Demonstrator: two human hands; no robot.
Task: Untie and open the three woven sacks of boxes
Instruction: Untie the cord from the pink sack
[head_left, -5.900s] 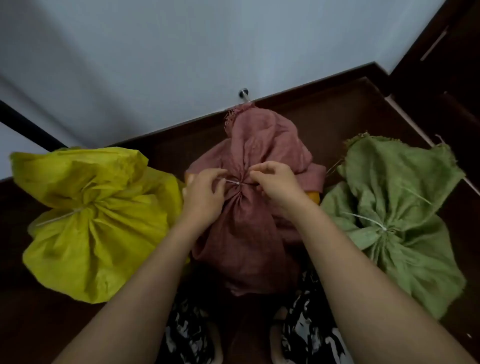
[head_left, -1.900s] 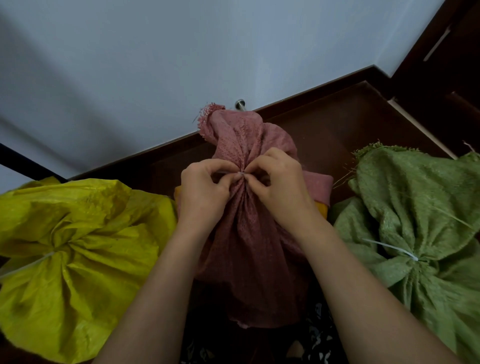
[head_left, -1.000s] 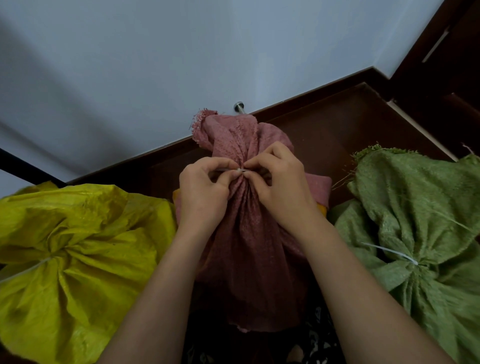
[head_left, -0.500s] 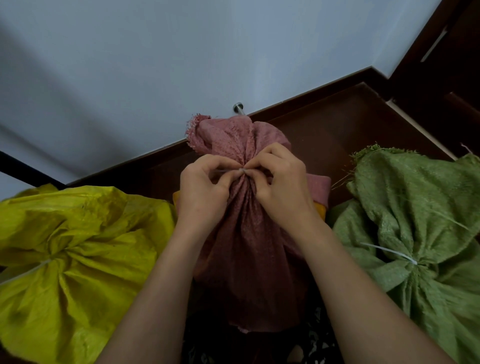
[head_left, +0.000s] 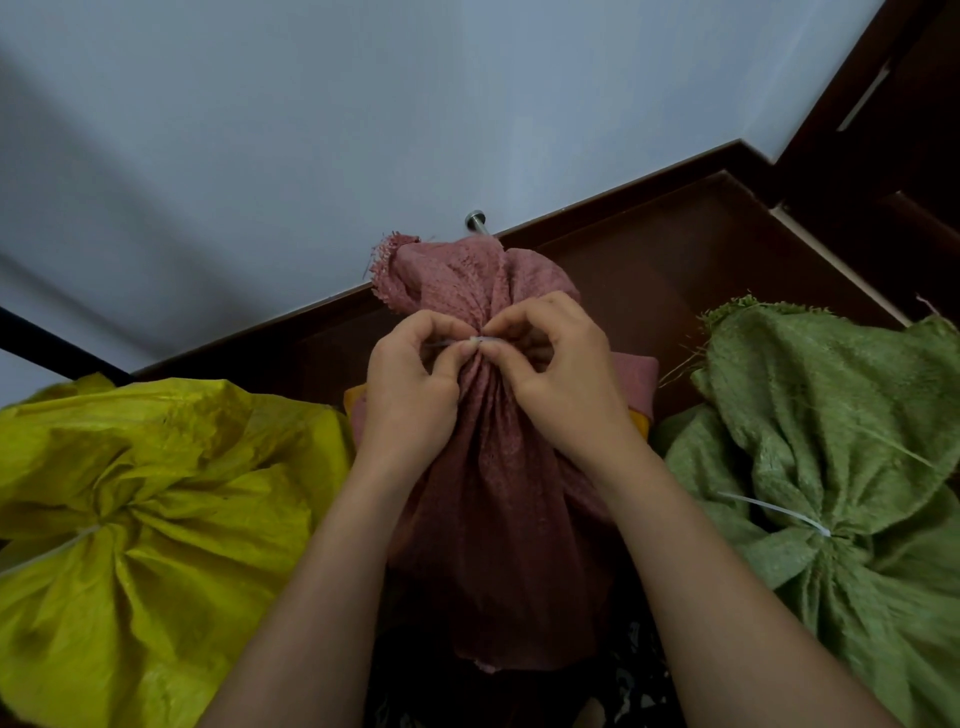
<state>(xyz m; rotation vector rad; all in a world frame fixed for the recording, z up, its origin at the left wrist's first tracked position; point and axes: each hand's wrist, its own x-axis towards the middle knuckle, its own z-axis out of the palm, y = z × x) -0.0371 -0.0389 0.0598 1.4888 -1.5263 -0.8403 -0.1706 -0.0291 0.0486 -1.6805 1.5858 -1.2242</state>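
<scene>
Pink sack (head_left: 498, 499): stands in the middle of the head view, between a yellow sack (head_left: 156, 509) to its left and a green sack (head_left: 841, 467) to its right, on the dark floor by the wall.
Step in hand: working loose the white tie (head_left: 475, 340) that cinches the pink neck.
Left hand (head_left: 410, 384): thumb and forefinger pinched on the tie's left end.
Right hand (head_left: 561, 374): fingertips clamped on the knot itself.
How to do it well: I'd judge it best to hold the knot steady with one hand and ease the strand out with the other, not yank, lest it tighten.
Look of the sack: coarse woven cloth, pleated below the tie, frayed top edge flopped toward the wall.
Other two: both tied shut with white ties.
</scene>
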